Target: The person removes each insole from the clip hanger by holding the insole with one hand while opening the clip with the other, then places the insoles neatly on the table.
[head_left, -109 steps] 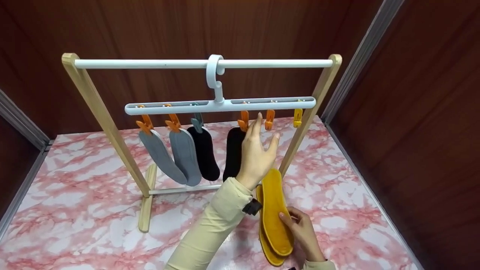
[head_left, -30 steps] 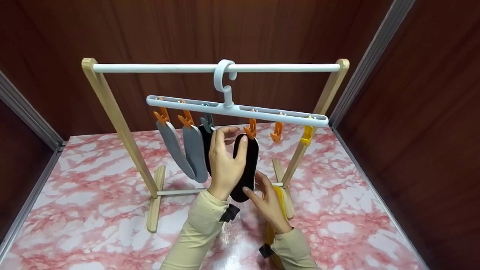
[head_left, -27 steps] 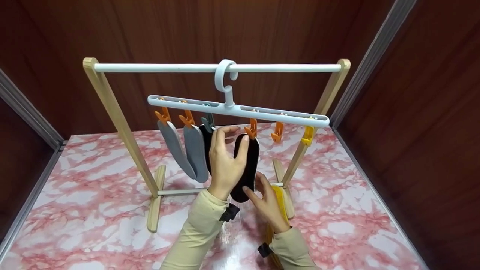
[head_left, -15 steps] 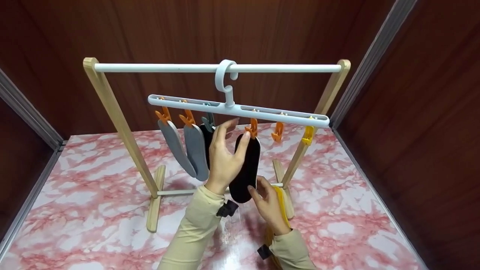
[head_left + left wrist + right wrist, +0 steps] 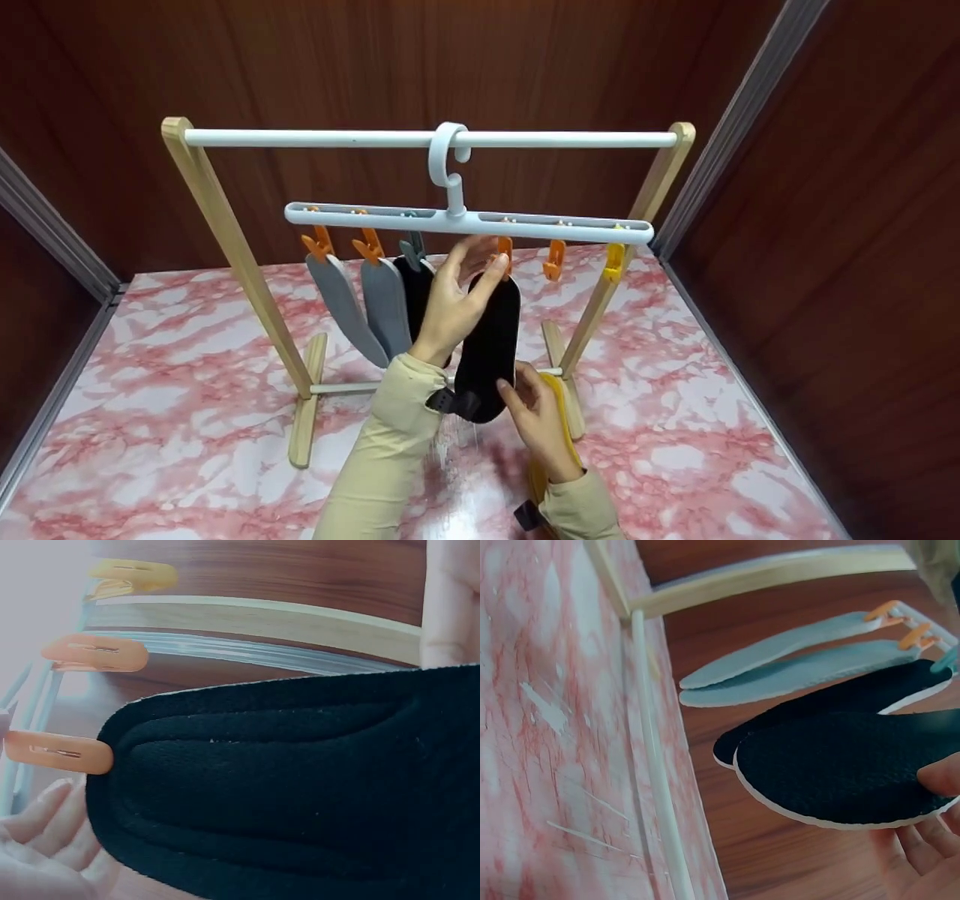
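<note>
A black insole (image 5: pixel 491 337) hangs below the right half of a white hanger (image 5: pixel 375 217), its top end at an orange clip (image 5: pixel 60 752). My left hand (image 5: pixel 454 300) pinches that clip, thumb in front and fingers behind. Lower down, my right hand (image 5: pixel 536 416) grips the insole's side edge, thumb on the face and fingers at the back, as the right wrist view shows. Yellow insoles (image 5: pixel 559 397) are near the right wrist, partly hidden by the hand and sleeve. A second black insole (image 5: pixel 840 697) hangs from a dark green clip (image 5: pixel 412 251).
Two grey insoles (image 5: pixel 337 307) hang from orange clips on the left. On the right dangle another orange clip (image 5: pixel 553 259) and a yellow clip (image 5: pixel 614 262). The hanger hooks over a rack's white bar (image 5: pixel 300 138). Wooden legs (image 5: pixel 225 225) stand on a marbled table (image 5: pixel 187 450).
The right hand earlier held the yellow insoles and now grips the black insole. The left hand has shifted up to the clip, and the hanger, tilted down to the right, has partly levelled.
</note>
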The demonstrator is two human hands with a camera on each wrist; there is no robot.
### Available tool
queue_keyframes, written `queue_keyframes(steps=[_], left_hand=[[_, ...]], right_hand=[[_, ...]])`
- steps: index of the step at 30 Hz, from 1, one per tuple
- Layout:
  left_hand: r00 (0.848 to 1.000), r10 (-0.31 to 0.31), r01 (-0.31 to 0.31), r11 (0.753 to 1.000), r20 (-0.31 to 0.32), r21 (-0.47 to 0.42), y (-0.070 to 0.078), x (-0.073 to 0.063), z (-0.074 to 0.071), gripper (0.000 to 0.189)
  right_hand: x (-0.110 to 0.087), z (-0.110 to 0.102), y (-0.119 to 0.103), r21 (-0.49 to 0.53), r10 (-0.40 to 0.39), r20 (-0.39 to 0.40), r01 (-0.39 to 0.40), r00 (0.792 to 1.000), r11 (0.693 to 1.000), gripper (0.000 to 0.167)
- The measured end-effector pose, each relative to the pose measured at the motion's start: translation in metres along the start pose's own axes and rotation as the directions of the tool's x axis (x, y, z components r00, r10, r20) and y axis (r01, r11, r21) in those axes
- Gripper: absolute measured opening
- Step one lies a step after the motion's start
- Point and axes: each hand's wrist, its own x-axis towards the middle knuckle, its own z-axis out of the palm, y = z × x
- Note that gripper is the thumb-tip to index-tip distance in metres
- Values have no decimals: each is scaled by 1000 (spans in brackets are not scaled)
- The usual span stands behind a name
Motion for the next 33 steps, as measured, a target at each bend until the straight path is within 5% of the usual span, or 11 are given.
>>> queue_keyframes(steps=[17,25,33], left_hand=[[1000,-10,10,999,-12,-32,-4,4,4,31],[996,-85,84,995,-16,-57,-2,6,6,29],[991,-86,77,993,-106,-91,-1,8,12,22]], right_hand=[[-4,1,-4,37,-27,0,27,1000,999,24],[-7,1,-4,83,-20,-20,21,1000,996,25],[-10,-1,-5,88,13,-35,-10,999,996,25]])
